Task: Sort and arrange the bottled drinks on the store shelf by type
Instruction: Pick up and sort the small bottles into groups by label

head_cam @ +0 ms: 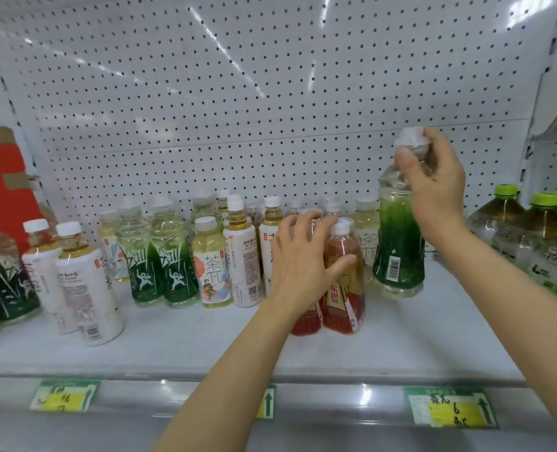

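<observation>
Right hand (433,187) pinches the green-label bottle (397,243) by its neck at three o'clock, base apparently just off the shelf (179,340), left hand (300,259) curled around the red-label bottles (342,282) dead centre — a swing could topple neighbours.

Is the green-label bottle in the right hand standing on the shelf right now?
No: the right hand grips the green-label bottle by its white cap and holds it tilted, its base above the shelf.
</observation>
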The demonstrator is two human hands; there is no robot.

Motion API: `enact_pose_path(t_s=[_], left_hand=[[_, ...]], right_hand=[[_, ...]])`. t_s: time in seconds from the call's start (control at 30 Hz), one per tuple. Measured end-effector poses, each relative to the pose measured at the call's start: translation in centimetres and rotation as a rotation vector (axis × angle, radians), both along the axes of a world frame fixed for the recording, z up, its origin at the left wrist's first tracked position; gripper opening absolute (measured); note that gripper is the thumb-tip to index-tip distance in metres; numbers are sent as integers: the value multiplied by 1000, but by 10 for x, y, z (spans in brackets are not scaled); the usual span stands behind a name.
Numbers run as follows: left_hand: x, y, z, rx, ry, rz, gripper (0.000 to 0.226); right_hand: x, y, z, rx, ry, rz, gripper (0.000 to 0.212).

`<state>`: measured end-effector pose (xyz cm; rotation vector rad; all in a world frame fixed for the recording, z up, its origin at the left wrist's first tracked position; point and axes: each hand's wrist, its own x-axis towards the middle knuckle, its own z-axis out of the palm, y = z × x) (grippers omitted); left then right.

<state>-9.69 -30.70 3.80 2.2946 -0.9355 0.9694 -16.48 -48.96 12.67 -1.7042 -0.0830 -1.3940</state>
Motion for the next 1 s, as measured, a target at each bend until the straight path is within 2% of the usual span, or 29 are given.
enact_pose_path(t_s=[0.07, 0.2, 0.3, 0.37, 0.5, 0.6, 0.67, 0.77, 0.9, 1.0], left_hand=[[2, -1, 0, 5, 4, 3, 73], [1, 0, 1, 15, 5, -8, 71], [-7, 2, 6, -12, 55, -30, 70], [-20, 2, 8, -122, 112, -91, 70], [-54, 10, 8, -453, 228, -341, 59], [-75, 23, 9, -600, 450, -464, 60], [-85, 35, 9, -643, 539, -468, 67], [-90, 60, 8, -644, 563, -448, 69], [-84, 100, 4, -623, 547, -406, 67], [-77, 133, -3, -697, 514, -372, 60]], right_hand=[[-11, 3, 6, 27, 18, 88, 38], [-28, 20, 8, 62, 9, 234, 20], [-35, 39, 6, 86, 3, 305, 16], [-37, 53, 3, 85, 11, 336, 16], [-37, 80, -5, 84, 27, 395, 14], [-35, 100, -12, 89, 24, 425, 9], [-32, 115, -16, 99, 36, 450, 14], [-26, 142, -22, 129, 67, 499, 40], [-10, 183, -28, 138, 102, 561, 36], [4, 221, -32, 137, 135, 596, 38]])
